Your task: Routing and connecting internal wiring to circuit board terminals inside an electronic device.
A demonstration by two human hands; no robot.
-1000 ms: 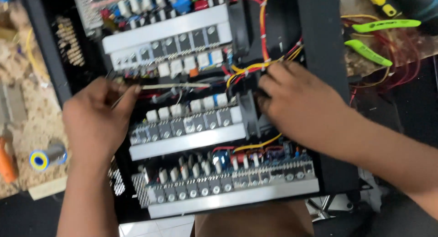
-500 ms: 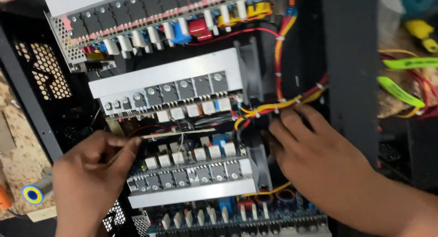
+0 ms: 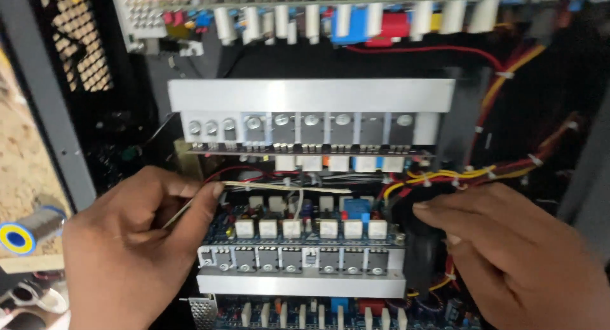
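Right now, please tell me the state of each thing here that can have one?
Left hand: pinching a thin pale strip.
Right hand: fingertips on the wire bundle, holding nothing.
Case: open, boards exposed.
Solder spool: lying on its side.

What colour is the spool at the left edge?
The spool has a blue face with a yellow ring around its hole; head view.
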